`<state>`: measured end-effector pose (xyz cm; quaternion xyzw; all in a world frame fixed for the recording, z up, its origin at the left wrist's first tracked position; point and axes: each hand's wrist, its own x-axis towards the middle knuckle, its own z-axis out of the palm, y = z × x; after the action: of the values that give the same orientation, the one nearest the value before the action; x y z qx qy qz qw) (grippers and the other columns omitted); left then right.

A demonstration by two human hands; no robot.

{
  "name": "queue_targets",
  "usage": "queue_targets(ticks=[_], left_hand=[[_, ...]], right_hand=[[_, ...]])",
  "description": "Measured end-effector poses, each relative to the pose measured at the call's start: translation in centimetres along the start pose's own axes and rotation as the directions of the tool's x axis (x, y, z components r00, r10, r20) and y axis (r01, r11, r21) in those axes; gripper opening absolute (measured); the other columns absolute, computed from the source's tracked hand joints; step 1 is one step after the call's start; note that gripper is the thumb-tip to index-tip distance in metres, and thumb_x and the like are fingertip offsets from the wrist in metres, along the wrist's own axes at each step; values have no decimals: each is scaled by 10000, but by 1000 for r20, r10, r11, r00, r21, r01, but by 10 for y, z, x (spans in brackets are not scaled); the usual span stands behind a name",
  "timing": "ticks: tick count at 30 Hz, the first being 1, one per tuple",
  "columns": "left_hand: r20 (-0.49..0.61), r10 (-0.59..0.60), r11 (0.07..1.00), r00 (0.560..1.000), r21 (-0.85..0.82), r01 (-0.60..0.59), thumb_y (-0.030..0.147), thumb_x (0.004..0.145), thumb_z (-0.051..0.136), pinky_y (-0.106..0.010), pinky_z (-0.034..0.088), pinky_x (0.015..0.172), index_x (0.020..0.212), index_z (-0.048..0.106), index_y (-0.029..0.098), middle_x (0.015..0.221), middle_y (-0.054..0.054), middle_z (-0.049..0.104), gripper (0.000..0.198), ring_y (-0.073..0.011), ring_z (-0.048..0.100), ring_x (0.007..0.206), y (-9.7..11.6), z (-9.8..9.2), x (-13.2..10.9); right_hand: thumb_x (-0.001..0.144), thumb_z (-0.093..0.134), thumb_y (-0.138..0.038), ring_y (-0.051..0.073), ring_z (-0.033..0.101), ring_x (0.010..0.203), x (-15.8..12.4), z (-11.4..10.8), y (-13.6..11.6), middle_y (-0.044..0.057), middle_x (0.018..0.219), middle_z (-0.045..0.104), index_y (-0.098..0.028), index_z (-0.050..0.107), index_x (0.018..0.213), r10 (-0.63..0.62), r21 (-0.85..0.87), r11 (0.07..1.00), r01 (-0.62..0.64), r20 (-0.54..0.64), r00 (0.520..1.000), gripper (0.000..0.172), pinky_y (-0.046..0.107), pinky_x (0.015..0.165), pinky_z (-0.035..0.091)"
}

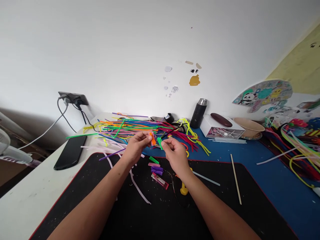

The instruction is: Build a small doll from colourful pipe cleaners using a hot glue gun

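My left hand (pixel 136 146) is closed in a pinch on a small folded orange pipe cleaner piece (pixel 152 138), held above the black mat (pixel 87 186). Close beside it, my right hand (pixel 175 151) pinches a short green pipe cleaner piece (pixel 160 143). The two pieces almost touch. Below the hands on the mat lie a green piece (pixel 154 160), pink and purple folded pieces (pixel 157 170), a red lighter (pixel 160 180) and a yellow object (pixel 184 190) partly hidden by my right wrist.
A heap of coloured pipe cleaners (pixel 140 128) lies behind the hands. A black phone (pixel 70 151) rests at left, a black flask (pixel 199 113) and white box (pixel 221 128) at the back, a wooden stick (pixel 235 178) at right, more pipe cleaners (pixel 297 146) far right.
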<state>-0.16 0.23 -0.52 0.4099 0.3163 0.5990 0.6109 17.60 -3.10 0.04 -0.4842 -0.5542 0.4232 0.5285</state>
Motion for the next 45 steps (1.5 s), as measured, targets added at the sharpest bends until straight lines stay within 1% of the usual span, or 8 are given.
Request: queue_targets(ticks=[4, 8, 15, 27, 32, 37, 41, 45], left_hand=[[23, -20, 1000, 1000, 16, 20, 366, 685, 986, -253, 510, 662, 903, 809, 166, 835, -27, 727, 345, -130, 625, 697, -6, 3, -2], [28, -31, 999, 999, 37, 30, 364, 697, 981, -243, 492, 646, 893, 811, 169, 821, -23, 719, 325, -119, 606, 677, -10, 3, -4], [42, -51, 998, 998, 41, 49, 386, 673, 997, -239, 505, 657, 897, 825, 172, 824, -21, 719, 354, -119, 620, 677, -9, 7, -6], [30, -60, 997, 998, 50, 58, 386, 641, 1011, -246, 499, 663, 864, 812, 168, 765, -20, 711, 371, -124, 610, 660, -9, 12, -7], [15, -13, 996, 1000, 91, 12, 386, 659, 1000, -257, 501, 675, 884, 816, 177, 763, -13, 702, 358, -129, 607, 667, -11, 12, -8], [19, 35, 990, 999, 134, -38, 370, 703, 974, -266, 495, 689, 901, 810, 189, 765, -5, 696, 315, -134, 607, 677, -17, 12, -8], [19, 64, 985, 998, 156, -67, 343, 679, 983, -286, 507, 700, 843, 782, 182, 745, -5, 695, 305, -147, 616, 675, -18, 14, -9], [6, 86, 978, 996, 191, -85, 342, 658, 991, -296, 520, 695, 804, 763, 183, 747, -5, 699, 313, -156, 630, 675, -15, 18, -11]], right_hand=[[869, 727, -546, 132, 387, 476, 7, 7, 3, -72, 540, 462, -212, 665, 862, 0, 57, 998, 3, -53, 999, 340, 277, 478, 311], [873, 720, -535, 134, 394, 482, 8, 11, 5, -69, 538, 465, -212, 661, 853, -6, 74, 997, 11, -69, 998, 329, 276, 475, 307], [882, 715, -524, 147, 435, 510, 5, 10, 7, -60, 560, 490, -214, 665, 868, -5, 65, 998, 10, -73, 997, 314, 282, 503, 344], [873, 709, -500, 144, 424, 520, 4, 10, 12, -63, 573, 474, -217, 659, 832, -5, 57, 998, 9, -65, 998, 290, 280, 511, 340], [873, 717, -485, 134, 412, 506, 3, 11, 14, -59, 571, 497, -215, 660, 819, -4, 82, 997, 8, -49, 999, 281, 268, 492, 321], [858, 741, -511, 124, 406, 465, 4, 12, 14, -43, 583, 570, -222, 640, 823, 44, 146, 988, -40, -25, 999, 308, 259, 453, 299], [831, 761, -539, 123, 399, 440, 4, 13, 14, -66, 535, 520, -231, 622, 808, 66, 170, 984, -61, -24, 998, 339, 256, 435, 280], [818, 767, -551, 124, 410, 436, 3, 14, 14, -73, 518, 513, -237, 604, 797, 70, 198, 978, -65, -16, 997, 354, 251, 429, 276]])
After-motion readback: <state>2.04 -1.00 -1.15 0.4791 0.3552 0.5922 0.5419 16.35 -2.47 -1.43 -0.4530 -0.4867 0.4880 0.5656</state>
